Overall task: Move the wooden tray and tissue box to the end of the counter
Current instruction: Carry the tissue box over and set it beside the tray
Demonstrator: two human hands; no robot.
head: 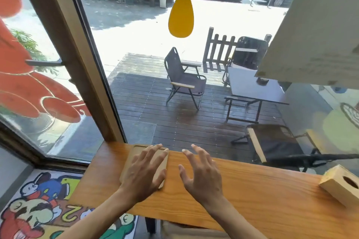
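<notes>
A flat, pale wooden tray point(132, 158) lies near the left end of the orange-brown wooden counter point(252, 190), close to the window. My left hand point(144, 174) hovers over the tray with fingers spread, covering most of it; whether it touches is unclear. My right hand point(202, 174) is just right of the tray, over bare counter, fingers apart and holding nothing. A light wooden tissue box point(342, 186) with a round opening sits tilted at the counter's far right, cut off by the frame edge.
A large window point(174, 64) runs along the counter's far edge, with a brown frame post point(93, 75) at the left. A pale board point(314, 31) hangs at upper right. A cartoon floor mat point(44, 205) lies below the counter's left end.
</notes>
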